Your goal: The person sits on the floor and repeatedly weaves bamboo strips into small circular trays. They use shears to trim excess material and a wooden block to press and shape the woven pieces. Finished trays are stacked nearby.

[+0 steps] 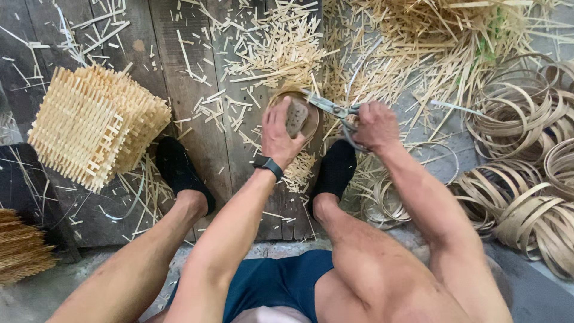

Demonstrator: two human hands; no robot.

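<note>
— Plank floor (197,119), littered with bamboo offcuts (281,48)?
— Yes; left hand (280,136) clasps small woven round (297,113), right hand (373,125) closed on scissors (332,107) at its rim — trimming underway; woven stack (95,122) finished.

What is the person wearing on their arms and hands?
Both arms are bare, with no sleeves and no gloves. The left hand has a black band, like a watch, round its wrist. The right hand has nothing on it, and no rings show.
</note>
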